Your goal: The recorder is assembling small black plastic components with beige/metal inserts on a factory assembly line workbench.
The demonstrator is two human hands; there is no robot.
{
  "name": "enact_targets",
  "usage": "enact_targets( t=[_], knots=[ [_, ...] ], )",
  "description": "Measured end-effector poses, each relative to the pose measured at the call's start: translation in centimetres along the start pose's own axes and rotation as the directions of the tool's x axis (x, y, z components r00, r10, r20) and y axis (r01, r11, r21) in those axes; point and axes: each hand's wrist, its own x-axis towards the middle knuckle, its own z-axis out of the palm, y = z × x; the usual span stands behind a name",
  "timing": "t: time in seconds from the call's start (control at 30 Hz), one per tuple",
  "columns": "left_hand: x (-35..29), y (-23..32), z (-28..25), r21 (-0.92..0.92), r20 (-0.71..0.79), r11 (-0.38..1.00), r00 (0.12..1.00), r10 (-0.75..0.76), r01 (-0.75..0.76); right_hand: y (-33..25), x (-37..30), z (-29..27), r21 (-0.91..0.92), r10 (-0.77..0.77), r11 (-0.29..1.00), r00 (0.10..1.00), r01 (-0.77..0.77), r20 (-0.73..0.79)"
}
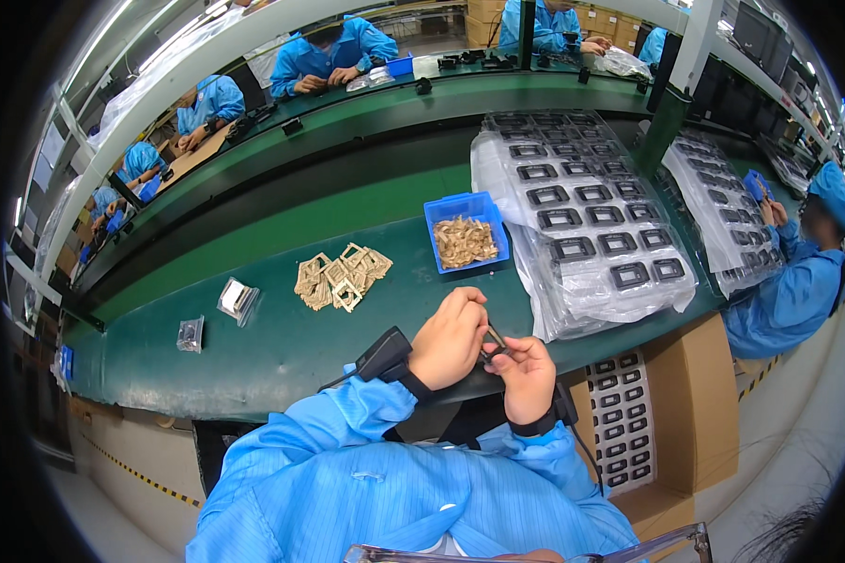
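Note:
Above the near table edge, my left hand [449, 340] and my right hand [526, 373] meet around a small dark frame-like part [495, 340] with a tan edge. My right thumb and fingers pinch it from the right side. The curled fingers of my left hand press at its upper left, covering much of it. Beyond my hands stands a blue bin [427, 225] full of small tan pieces [465, 241]. To the left of the bin lies a loose pile of tan rectangular frames [343, 277].
Clear plastic sheets with rows of black frames [591, 193] cover the table at right. Two small bagged packs [238, 298] lie at left. An open cardboard box [709, 403] with more black frames stands below right. Co-workers in blue [798, 272] sit at right and across.

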Motion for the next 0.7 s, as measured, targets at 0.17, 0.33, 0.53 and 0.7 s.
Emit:
enact_targets(
  t=[0.17, 0.33, 0.53, 0.7],
  knots=[
    [1.4, -2.5, -0.3, -0.231, -0.087, 0.971, 0.995, 0.044, -0.063, -0.4, 0.2, -0.8, -0.032, 0.071, 0.997, 0.986, -0.077, -0.152],
    [7.0, -7.5, -2.0, 0.301, -0.349, 0.953, 0.935, 0.067, 0.045, -1.4, -0.1, 0.3, -0.030, 0.140, 0.988, 0.970, -0.149, -0.198],
    [7.4, -9.3, -2.5, 0.381, -0.376, 0.919, 0.925, 0.056, 0.100, -1.2, -0.8, 0.8, -0.036, 0.080, 0.995, 0.979, -0.088, -0.189],
    [3.4, -3.8, -1.4, -0.516, -0.103, 0.855, 0.988, -0.115, 0.046, -2.1, -1.4, 1.0, 0.018, 0.096, 0.995, 0.989, -0.095, -0.116]
  ],
)
